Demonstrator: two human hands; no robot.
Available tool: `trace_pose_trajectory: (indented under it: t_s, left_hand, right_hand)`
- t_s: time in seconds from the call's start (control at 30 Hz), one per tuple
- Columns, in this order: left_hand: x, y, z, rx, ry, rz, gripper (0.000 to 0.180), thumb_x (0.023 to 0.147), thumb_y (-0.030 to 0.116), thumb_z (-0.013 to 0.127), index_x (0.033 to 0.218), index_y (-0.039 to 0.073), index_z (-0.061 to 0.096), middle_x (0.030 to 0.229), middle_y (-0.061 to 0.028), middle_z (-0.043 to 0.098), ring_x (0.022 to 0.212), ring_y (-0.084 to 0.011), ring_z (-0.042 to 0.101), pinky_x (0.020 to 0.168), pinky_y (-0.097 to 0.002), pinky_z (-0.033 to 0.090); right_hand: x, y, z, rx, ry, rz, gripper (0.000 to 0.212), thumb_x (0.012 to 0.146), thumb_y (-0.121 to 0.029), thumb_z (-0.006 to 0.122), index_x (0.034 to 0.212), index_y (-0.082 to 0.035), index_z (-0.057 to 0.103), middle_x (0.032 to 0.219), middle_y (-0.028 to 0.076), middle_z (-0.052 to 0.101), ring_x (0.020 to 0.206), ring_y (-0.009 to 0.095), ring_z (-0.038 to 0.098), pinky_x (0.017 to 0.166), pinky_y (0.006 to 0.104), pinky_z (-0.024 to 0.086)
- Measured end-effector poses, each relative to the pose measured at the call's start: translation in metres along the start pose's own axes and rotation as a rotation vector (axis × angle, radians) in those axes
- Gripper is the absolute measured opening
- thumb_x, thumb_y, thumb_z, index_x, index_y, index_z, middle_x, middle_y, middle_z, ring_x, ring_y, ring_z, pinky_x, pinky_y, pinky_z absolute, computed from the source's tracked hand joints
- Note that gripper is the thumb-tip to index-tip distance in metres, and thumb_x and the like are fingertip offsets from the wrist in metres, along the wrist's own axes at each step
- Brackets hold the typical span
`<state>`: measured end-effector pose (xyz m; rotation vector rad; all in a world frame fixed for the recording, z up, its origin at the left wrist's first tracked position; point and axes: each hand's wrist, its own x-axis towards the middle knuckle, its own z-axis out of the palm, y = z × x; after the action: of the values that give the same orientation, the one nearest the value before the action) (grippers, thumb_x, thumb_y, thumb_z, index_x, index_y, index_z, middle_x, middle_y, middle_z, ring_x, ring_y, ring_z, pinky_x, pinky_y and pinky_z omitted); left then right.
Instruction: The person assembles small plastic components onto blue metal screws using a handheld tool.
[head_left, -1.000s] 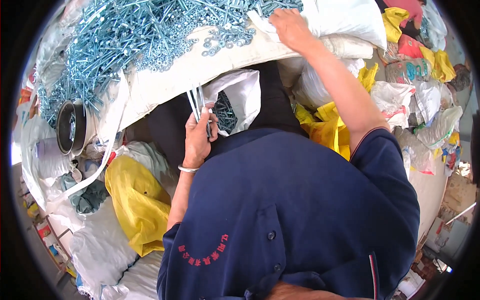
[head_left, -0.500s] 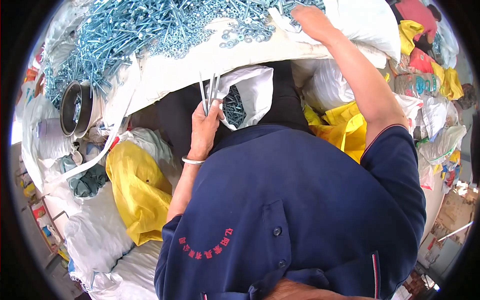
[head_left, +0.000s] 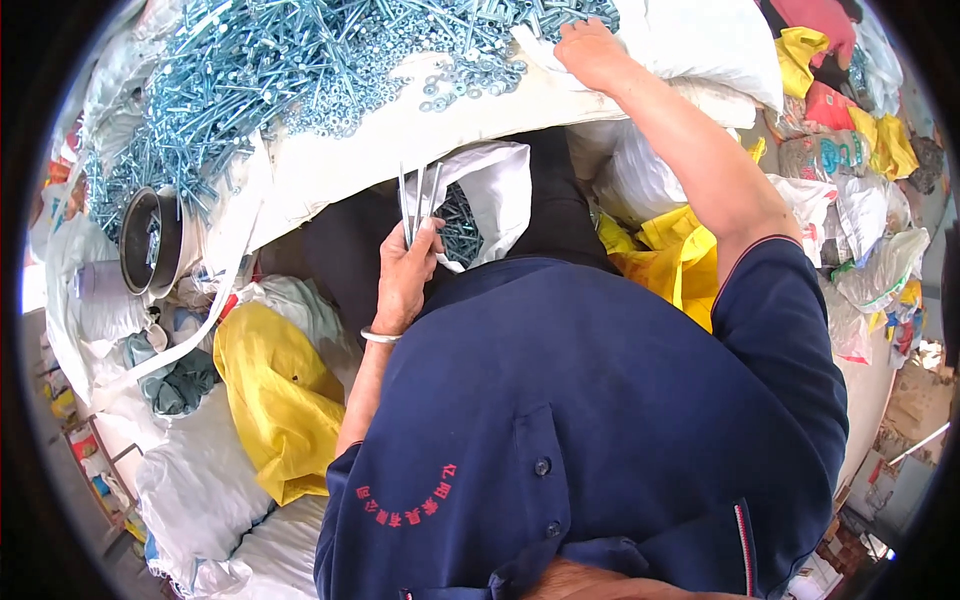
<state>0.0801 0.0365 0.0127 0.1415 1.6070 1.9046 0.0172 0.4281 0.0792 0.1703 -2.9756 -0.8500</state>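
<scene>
Bags flank a red-lettered shirt — left hand grips rods; right hand by bolts — grasp unclear.

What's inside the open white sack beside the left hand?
Inside the white sack, slim metal bolts show; the layers beneath them and the sack's bottom are covered.

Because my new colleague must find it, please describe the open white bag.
Start at the navy shirt. Above it in the picture, just right of the left hand gripping metal rods, is the white bag. Unlike its neighbours, its open mouth shows fasteners.
</scene>
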Motion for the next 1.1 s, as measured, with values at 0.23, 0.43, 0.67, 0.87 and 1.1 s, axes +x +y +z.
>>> trace_pose_trajectory:
  t_s: [0.23,0.43,0.67,0.87,1.1]
  left_hand:
    - [-0.006,0.001,-0.005,-0.015,0.021,0.003,0.017,0.094,0.020,0.064,0.091,0.003,0.064,0.063,0.0079,0.046,0.050,0.0002,0.032,0.043,-0.0185,0.023]
    - [0.001,0.013,0.011,-0.007,0.035,0.048,0.017,0.089,0.020,0.071,0.088,0.005,0.063,0.065,0.0060,0.052,0.052,-0.0007,0.038,0.045,-0.0186,0.027]
    - [0.004,0.013,0.016,-0.004,0.022,0.125,0.015,0.092,0.019,0.068,0.089,0.006,0.060,0.066,0.0038,0.053,0.050,-0.0002,0.036,0.044,-0.0173,0.026]
    - [0.000,0.012,0.014,-0.041,0.022,0.103,0.015,0.089,0.019,0.071,0.087,0.006,0.065,0.068,0.0044,0.056,0.058,-0.0010,0.043,0.052,-0.0187,0.033]
    - [0.001,0.012,0.012,0.009,0.044,0.128,0.016,0.088,0.020,0.072,0.086,0.005,0.065,0.067,0.0042,0.055,0.060,-0.0025,0.045,0.054,-0.0197,0.035]
  right_hand:
    - [-0.014,0.005,-0.018,1.266,0.184,0.334,0.029,0.090,-0.010,0.060,0.119,-0.005,0.062,0.108,0.013,0.066,0.099,0.025,0.065,0.082,0.0343,0.048]
    - [-0.039,-0.080,-0.042,2.588,0.166,0.238,0.035,0.095,-0.011,0.058,0.127,0.001,0.053,0.108,0.016,0.067,0.102,0.029,0.066,0.089,0.0356,0.051]
    - [-0.047,-0.145,-0.063,2.821,0.308,0.244,0.020,0.094,-0.005,0.058,0.112,0.001,0.055,0.103,0.020,0.066,0.100,0.037,0.066,0.091,0.0472,0.053]
    - [-0.052,-0.166,-0.069,2.701,0.315,0.311,0.021,0.094,-0.007,0.059,0.113,-0.001,0.055,0.103,0.017,0.066,0.102,0.035,0.066,0.091,0.0451,0.053]
    - [-0.054,-0.176,-0.080,2.640,0.343,0.432,0.023,0.093,-0.006,0.060,0.113,0.003,0.051,0.102,0.018,0.065,0.099,0.035,0.067,0.087,0.0439,0.055]
